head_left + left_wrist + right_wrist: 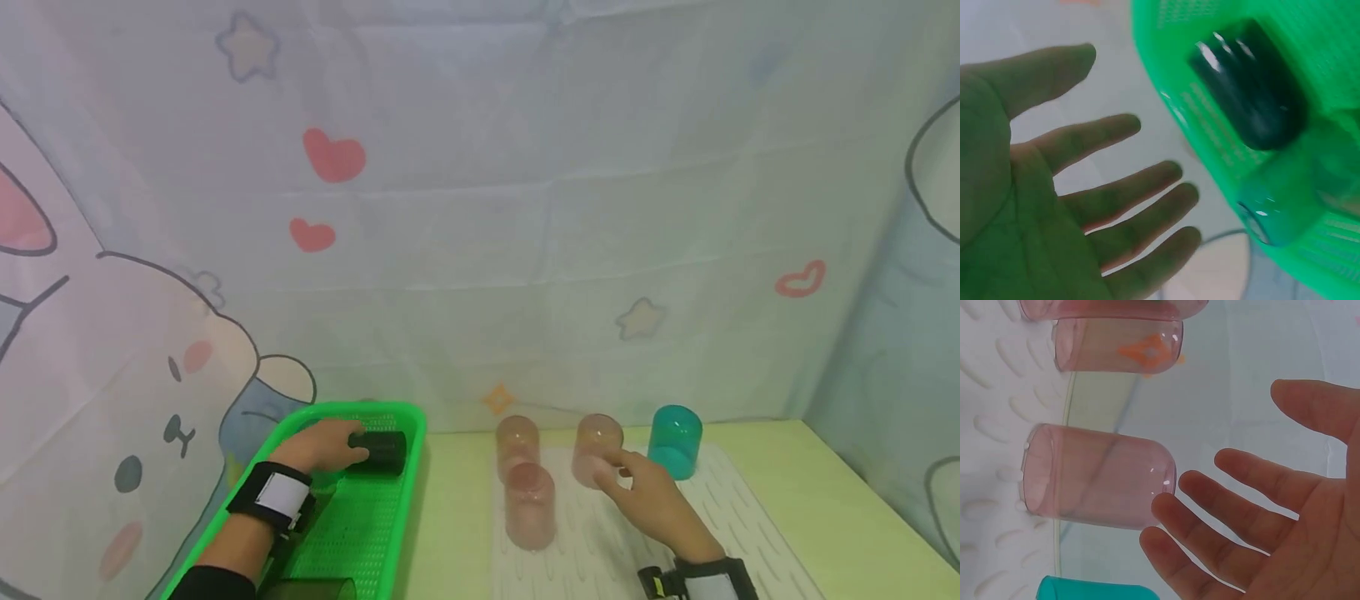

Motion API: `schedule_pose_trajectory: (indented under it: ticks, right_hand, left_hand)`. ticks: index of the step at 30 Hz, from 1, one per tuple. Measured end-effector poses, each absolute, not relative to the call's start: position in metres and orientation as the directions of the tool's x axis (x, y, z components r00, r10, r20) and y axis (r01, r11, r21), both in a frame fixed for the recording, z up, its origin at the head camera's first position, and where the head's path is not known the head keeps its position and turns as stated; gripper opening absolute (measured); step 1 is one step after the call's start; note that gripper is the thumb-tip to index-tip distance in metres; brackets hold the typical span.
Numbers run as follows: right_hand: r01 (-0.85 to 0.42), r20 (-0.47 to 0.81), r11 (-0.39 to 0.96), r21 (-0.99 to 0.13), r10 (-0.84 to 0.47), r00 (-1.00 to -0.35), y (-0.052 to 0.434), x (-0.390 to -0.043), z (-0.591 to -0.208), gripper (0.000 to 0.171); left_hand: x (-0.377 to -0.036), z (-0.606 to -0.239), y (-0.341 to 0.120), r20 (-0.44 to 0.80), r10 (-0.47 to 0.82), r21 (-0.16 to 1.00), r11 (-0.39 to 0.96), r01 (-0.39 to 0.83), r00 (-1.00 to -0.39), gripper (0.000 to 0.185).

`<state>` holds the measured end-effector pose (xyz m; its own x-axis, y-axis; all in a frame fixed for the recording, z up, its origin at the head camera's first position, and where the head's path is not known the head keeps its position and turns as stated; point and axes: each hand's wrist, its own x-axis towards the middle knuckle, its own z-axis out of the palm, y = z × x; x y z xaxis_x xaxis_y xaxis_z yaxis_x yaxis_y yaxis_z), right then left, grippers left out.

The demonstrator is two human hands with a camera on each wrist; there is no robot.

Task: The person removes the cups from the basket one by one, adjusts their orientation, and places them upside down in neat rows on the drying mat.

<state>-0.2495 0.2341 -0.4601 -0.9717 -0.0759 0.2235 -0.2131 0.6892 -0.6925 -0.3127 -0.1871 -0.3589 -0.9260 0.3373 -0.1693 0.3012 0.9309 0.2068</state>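
My left hand (347, 445) reaches into a green basket (411, 467), palm open and fingers straight (1147, 128). Just past its fingertips a dark cup (381, 451) (1247, 94) lies on its side; contact is unclear. My right hand (611, 475) is also open, its spread fingers (1210, 487) close beside a pink translucent cup (597, 448) (1097, 484) standing upside down on a white ribbed mat (720, 508). Neither hand holds anything.
Two more pink cups (517, 442) (529, 504) and a teal cup (675, 440) (1085, 589) stand upside down on the mat. Another dark green cup (307, 589) lies at the basket's near end. A printed cloth backdrop (480, 208) closes off the table behind.
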Motion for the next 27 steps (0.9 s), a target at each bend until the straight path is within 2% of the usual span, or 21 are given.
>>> schedule_pose_trajectory:
  ticks: [7, 16, 27]
  right_hand:
    - [-0.222, 0.236, 0.692, -0.687, -0.078, -0.969, 0.234, -0.247, -0.457, 0.060]
    - [-0.194, 0.210, 0.660, -0.726, -0.056, -0.976, 0.230, -0.239, -0.459, 0.053]
    - [-0.223, 0.243, 0.661, -0.716, -0.064, -0.968, 0.232, -0.236, -0.454, 0.047]
  left_hand:
    - [-0.333, -0.373, -0.210, -0.058, 0.255, 0.140, 0.959, 0.245, -0.965, 0.046]
    - [-0.349, -0.390, -0.238, 0.001, 0.097, 0.079, 0.992, 0.097, -0.995, 0.059]
    - [-0.362, -0.404, -0.250, -0.094, 0.027, 0.163, 0.986, 0.011, -0.995, 0.063]
